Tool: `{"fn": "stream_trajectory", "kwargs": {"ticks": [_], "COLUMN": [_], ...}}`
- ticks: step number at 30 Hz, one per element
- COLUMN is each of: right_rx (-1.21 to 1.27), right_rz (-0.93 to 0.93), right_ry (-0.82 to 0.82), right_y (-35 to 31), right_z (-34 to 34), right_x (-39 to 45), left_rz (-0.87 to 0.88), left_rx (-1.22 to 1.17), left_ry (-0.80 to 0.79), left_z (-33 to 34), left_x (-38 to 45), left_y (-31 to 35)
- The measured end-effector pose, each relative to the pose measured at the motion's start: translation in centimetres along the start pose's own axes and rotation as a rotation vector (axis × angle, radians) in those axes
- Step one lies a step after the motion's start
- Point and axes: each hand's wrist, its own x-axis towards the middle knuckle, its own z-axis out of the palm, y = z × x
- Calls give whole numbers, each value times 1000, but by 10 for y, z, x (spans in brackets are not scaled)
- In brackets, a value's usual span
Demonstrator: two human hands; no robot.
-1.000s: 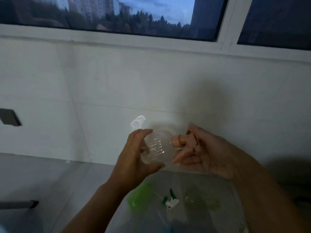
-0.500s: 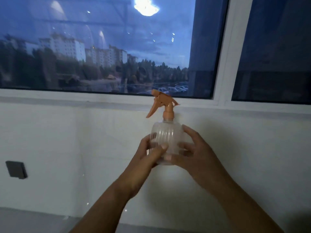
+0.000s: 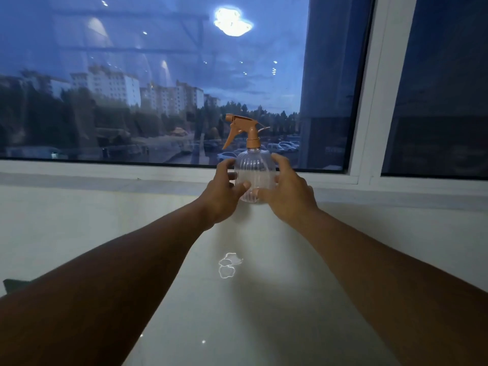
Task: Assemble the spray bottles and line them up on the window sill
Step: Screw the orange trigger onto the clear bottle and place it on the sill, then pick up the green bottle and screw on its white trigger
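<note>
A clear ribbed spray bottle (image 3: 254, 172) with an orange trigger head (image 3: 241, 129) stands upright at the window sill (image 3: 105, 179), its nozzle pointing left. My left hand (image 3: 224, 192) wraps its left side and my right hand (image 3: 286, 192) wraps its right side, both arms stretched forward. The bottle's base is level with the sill's front edge; I cannot tell whether it rests on the sill.
A white window frame post (image 3: 369, 88) rises to the right of the bottle. Dark glass (image 3: 158, 88) shows buildings and a ceiling-lamp reflection. A white wall (image 3: 79, 233) drops below the sill.
The bottle went from lying sideways low in my hands to upright, then rose and moved forward to the sill. My arms stretched out, and the view tilted up to the window.
</note>
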Motion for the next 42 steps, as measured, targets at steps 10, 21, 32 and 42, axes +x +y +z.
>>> {"fn": "stream_trajectory", "kwargs": {"ticks": [10,21,32,42], "right_rx": [-148,-279,-256,-269], "right_rz": [66,74,-166,-40], "right_ry": [80,67,340,161], "right_y": [1,3,17,86], "right_z": [24,27,16,52], "right_x": [34,35,-29,-127], "left_rz": [-34,-2,241,145], "left_rx": [343,513,325,469], "left_ry": [58,172,361,29], "left_z": [4,9,58,102], "left_x": [35,32,-25,-123], "left_y": [-9,-10,-29,-113]}}
